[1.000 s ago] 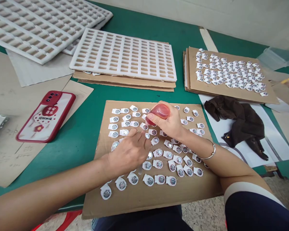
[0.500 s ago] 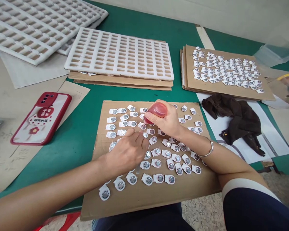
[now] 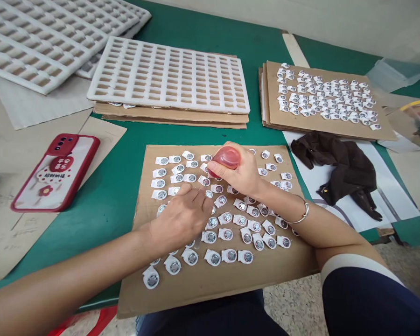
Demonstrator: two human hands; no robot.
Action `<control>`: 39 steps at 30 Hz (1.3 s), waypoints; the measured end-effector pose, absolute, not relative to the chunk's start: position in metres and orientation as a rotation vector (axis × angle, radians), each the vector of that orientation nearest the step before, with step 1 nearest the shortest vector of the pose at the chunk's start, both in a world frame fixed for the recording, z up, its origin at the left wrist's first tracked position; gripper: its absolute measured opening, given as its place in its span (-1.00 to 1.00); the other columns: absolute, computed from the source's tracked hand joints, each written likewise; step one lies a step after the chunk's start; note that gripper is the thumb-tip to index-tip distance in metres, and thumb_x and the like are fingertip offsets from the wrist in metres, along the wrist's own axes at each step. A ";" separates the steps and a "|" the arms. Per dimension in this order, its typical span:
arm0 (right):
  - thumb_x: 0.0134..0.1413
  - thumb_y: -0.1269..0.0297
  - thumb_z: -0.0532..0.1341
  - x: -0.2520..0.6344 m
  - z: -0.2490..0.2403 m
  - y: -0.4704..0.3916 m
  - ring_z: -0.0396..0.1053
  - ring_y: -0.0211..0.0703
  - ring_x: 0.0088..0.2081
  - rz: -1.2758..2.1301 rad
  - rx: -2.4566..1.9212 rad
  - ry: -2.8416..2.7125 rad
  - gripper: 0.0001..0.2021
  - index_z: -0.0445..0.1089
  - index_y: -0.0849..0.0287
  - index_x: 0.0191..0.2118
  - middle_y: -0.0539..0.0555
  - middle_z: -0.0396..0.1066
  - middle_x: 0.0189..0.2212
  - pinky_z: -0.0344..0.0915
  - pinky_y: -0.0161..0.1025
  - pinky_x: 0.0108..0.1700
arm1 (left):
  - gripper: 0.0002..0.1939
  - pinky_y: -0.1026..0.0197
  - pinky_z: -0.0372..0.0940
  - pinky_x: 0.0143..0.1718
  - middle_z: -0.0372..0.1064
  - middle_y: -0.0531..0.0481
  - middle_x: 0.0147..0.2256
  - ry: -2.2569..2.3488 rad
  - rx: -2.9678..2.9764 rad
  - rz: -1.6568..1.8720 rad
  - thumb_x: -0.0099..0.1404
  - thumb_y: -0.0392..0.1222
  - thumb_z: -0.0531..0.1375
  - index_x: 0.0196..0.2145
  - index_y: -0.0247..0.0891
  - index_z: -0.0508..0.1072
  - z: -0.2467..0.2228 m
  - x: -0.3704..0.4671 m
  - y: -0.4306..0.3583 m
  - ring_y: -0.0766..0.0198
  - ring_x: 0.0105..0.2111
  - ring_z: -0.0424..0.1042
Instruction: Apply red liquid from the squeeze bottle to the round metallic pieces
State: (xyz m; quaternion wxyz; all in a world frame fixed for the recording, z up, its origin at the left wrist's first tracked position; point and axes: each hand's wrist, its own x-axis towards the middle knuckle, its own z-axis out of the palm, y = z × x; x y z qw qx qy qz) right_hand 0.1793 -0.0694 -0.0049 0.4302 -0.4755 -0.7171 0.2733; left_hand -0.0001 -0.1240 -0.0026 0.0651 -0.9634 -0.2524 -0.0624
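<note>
My right hand (image 3: 240, 170) is wrapped round a red translucent bottle (image 3: 228, 157), its rounded end up and its lower end hidden by the fingers. Both are over a cardboard sheet (image 3: 196, 298) that carries rows of small white tabs, each with a round silver disc (image 3: 174, 267). Left of the bottle, my left hand (image 3: 182, 212) is low over the same sheet. Its fingers are curled together, knuckles up; whatever they hold is hidden beneath. A narrow clear piece, too faint to name, shows under its palm.
A red-framed phone case (image 3: 54, 172) lies at left. White slotted trays (image 3: 175, 74) rest on cardboard behind the sheet. More disc tabs cover a cardboard stack (image 3: 318, 122) at back right, near a dark brown cloth (image 3: 350, 163) and a clear plastic box (image 3: 399, 74).
The whole scene has shifted slightly left and up in view. Both hands keep nearly the same pose over the sheet, and the right hand still grips the red bottle.
</note>
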 end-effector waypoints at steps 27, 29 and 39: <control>-0.12 0.09 0.29 0.182 -0.003 -0.070 0.27 -0.31 -0.47 0.628 -1.171 -1.832 -0.75 0.30 0.15 -0.45 -0.06 0.32 -0.52 0.24 -0.26 -0.36 | -0.76 0.10 0.16 -0.41 0.24 -0.05 -0.54 -0.816 -2.987 -0.317 0.16 -0.50 -0.09 -0.51 -0.31 0.27 0.000 0.000 -0.119 0.20 -0.48 0.22; -0.12 0.11 0.30 0.183 -0.003 -0.070 0.26 -0.31 -0.47 0.634 -1.153 -1.847 -0.76 0.31 0.15 -0.44 -0.06 0.31 -0.52 0.23 -0.26 -0.35 | -0.77 0.10 0.16 -0.40 0.25 -0.05 -0.53 -0.821 -3.003 -0.285 0.17 -0.49 -0.08 -0.51 -0.31 0.28 0.000 0.000 -0.119 0.20 -0.48 0.23; -0.11 0.08 0.28 0.182 -0.003 -0.070 0.24 -0.30 -0.45 0.650 -1.166 -1.878 -0.75 0.29 0.14 -0.45 -0.05 0.29 -0.50 0.23 -0.27 -0.36 | -0.82 0.20 0.16 -0.35 0.33 0.01 -0.50 -1.282 -3.443 -0.445 0.22 -0.35 -0.03 -0.40 -0.30 0.36 0.018 -0.012 -0.087 0.30 -0.47 0.29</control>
